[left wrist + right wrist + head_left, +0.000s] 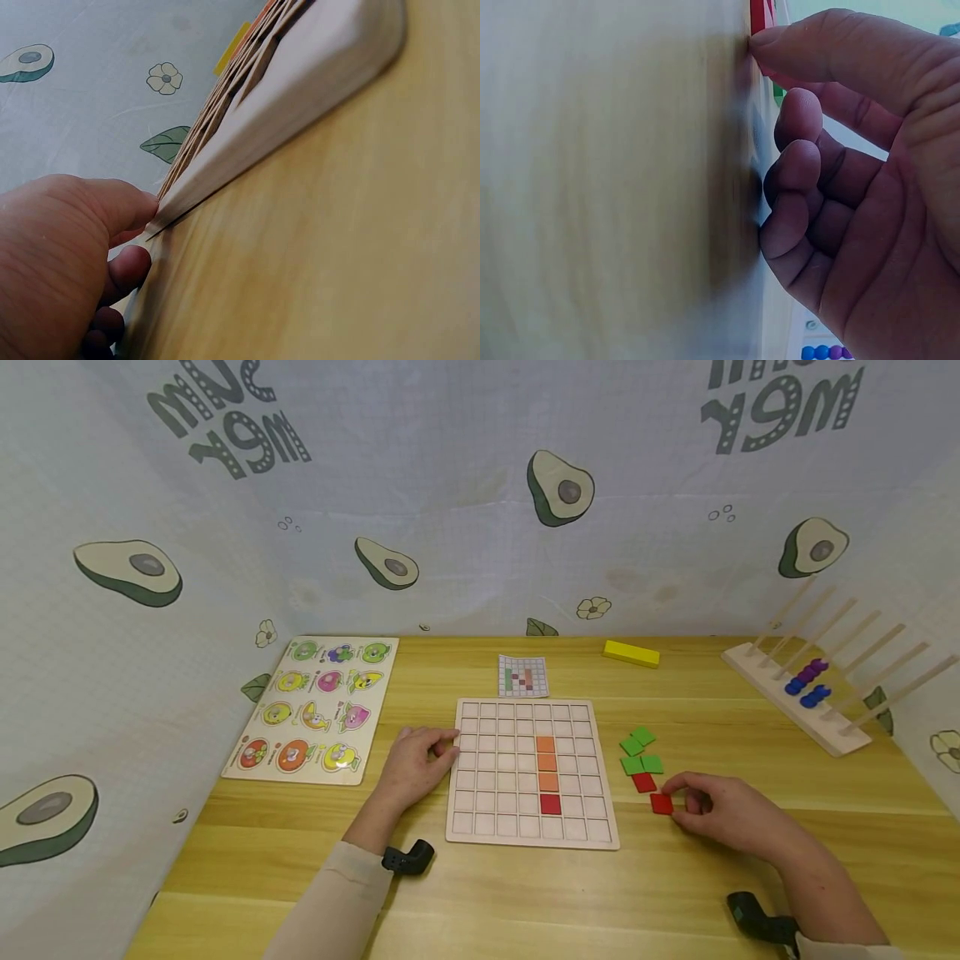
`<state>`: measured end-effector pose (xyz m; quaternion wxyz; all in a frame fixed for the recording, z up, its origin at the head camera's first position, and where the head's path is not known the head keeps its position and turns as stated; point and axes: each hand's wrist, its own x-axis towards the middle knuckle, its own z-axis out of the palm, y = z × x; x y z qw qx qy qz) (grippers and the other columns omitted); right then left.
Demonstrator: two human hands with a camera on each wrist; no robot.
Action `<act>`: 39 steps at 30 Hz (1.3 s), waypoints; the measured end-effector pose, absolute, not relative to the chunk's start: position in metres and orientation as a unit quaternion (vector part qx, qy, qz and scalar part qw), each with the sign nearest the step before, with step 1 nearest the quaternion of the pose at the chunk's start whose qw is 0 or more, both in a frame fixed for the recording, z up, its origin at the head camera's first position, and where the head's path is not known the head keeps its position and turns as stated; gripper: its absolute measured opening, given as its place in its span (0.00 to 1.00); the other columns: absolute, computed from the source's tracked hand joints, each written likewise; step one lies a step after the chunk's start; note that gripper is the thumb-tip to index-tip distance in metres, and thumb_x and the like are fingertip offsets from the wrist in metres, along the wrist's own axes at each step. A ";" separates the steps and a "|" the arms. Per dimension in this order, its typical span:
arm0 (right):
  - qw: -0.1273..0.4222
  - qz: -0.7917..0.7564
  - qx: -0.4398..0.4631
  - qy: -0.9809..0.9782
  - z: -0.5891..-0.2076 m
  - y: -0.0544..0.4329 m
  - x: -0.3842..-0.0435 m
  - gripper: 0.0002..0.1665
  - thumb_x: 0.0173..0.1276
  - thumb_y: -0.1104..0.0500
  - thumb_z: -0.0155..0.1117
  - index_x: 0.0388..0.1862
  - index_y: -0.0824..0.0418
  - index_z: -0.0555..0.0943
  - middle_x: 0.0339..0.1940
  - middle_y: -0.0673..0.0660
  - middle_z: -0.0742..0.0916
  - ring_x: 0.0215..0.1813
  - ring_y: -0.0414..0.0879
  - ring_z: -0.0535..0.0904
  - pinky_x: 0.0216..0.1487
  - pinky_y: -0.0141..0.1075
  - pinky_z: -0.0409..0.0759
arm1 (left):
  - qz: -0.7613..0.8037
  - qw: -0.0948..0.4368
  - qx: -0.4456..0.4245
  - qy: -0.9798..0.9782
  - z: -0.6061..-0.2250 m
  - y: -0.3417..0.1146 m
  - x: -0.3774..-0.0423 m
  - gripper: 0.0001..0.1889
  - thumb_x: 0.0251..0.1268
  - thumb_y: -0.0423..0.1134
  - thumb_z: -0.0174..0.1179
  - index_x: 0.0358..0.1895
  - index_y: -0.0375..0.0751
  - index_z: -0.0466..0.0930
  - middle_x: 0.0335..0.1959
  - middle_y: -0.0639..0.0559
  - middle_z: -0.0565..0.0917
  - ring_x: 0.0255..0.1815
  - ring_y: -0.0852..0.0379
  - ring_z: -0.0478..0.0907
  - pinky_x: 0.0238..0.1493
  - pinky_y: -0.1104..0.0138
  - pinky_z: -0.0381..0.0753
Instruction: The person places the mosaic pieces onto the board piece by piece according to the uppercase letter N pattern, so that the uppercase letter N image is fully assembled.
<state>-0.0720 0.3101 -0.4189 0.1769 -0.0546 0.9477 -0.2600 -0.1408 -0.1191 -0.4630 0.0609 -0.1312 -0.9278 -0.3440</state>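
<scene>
A pale wooden grid board [506, 777] lies on the table, with a column of three orange tiles [547, 762] above one red tile [551, 804] set in its squares. My left hand [416, 766] touches the board's left edge with its fingertips; the left wrist view shows thumb and finger against the board's side. Right of the board, my right hand [723, 810] pinches a loose red square tile [662, 803] between thumb and index finger, at table level. Its other fingers curl in the right wrist view. Another loose red tile [643, 782] and several green tiles [632, 746] lie just beyond.
Behind the board lies a small pattern card [523, 677]. A fruit puzzle board [311, 710] is at the left. A yellow block [632, 654] lies at the back, and a wooden peg rack [798, 702] with blue and purple beads stands at the right. A printed cloth hangs behind.
</scene>
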 end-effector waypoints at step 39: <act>0.161 -0.284 -0.112 0.938 -0.404 0.278 -0.078 0.16 0.66 0.56 0.72 0.50 0.58 0.83 0.28 0.48 0.76 0.28 0.36 0.69 0.29 0.31 0.68 | -0.341 0.066 -0.134 -0.928 -0.463 -0.120 -0.140 0.14 0.68 0.42 0.66 0.54 0.47 0.89 0.27 0.60 0.81 0.35 0.60 0.69 0.42 0.65 0.65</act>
